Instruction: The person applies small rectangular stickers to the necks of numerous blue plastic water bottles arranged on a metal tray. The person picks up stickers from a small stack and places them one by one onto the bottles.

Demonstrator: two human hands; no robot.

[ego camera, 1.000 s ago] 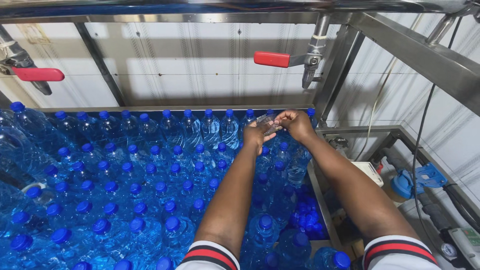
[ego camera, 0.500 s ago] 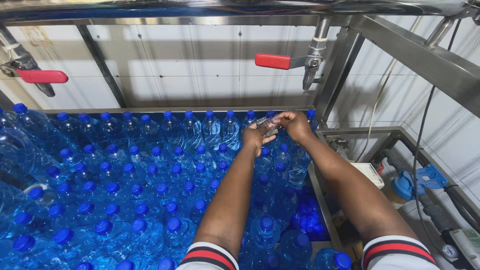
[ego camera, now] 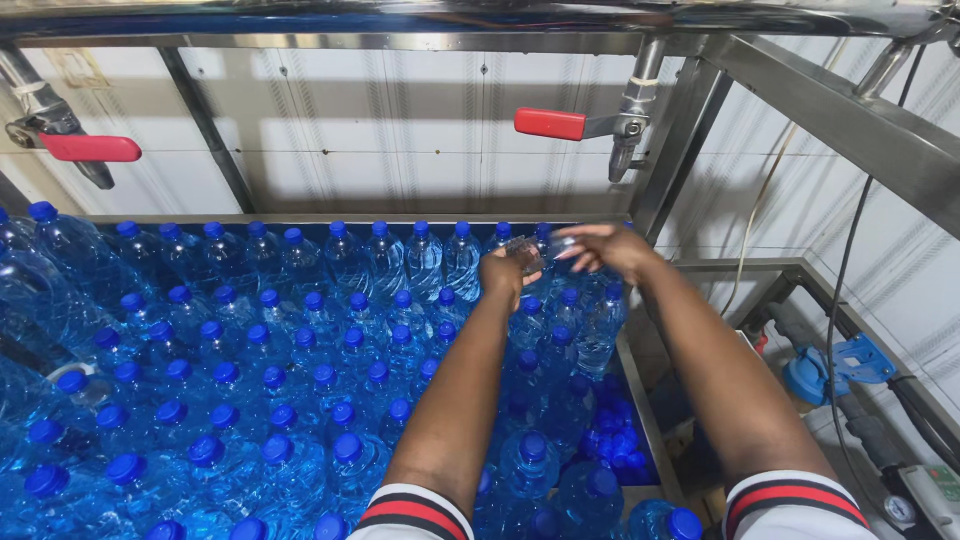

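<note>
A small clear piece (ego camera: 527, 250), too blurred to identify, sits between my hands above the far right corner of the bottle bed. My left hand (ego camera: 503, 272) is closed around its near side; my right hand (ego camera: 605, 247) touches its far side with the fingers (ego camera: 572, 245) half spread, not clenched. Compared with the frame half a second ago, my right hand has loosened from a tighter pinch, while both forearms stay extended over the same spot. Directly beneath stand blue-capped water bottles (ego camera: 300, 350), upright and packed touching one another in rows. Above, a steel frame (ego camera: 820, 100) carries two taps with red levers, one (ego camera: 590, 125) just over my hands, the other (ego camera: 75, 145) at far left.
</note>
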